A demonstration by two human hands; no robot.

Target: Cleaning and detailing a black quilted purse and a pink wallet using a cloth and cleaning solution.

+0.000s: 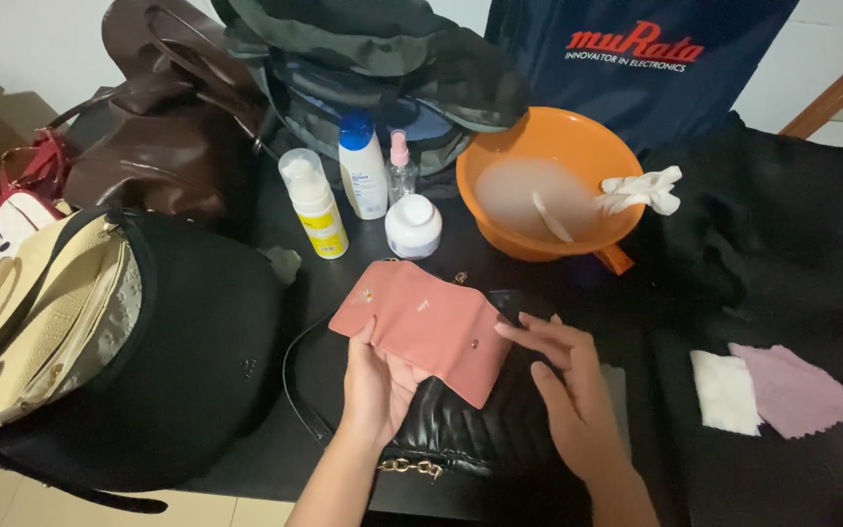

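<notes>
**Pink wallet held open over a quilted black bag**

Holding the pink wallet (pixel 431 327) from below, the left hand (pixel 378 381) has its fingers curled round the lower edge, thumb on the inner face, so the grip is closed on it. The right hand (pixel 563 376) touches the wallet's right edge with loosely spread fingertips, gripping nothing firmly. Both hover just above a quilted black handbag (pixel 461 425) with a gold chain (pixel 410 467), which lies on the dark table (pixel 324 283).

As a judgement, the wallet looks light, soft and flexible, likely smooth faux leather; it should bend at the fold, so the best hold is along the edges or the fold. It is salmon pink, unfolded flat, with small metal snap studs.

Left lies a large black-and-beige bag (pixel 148 361). Right lie a white cloth (pixel 724 390) and a mauve cloth (pixel 794 388). Farther back stand a pump bottle (pixel 314 203), a white bottle with a blue cap (pixel 362 166), a small spray bottle (pixel 401 166), a white jar (pixel 413 224) and an orange basin (pixel 548 190) of cloudy water with a white cloth over its rim.
</notes>
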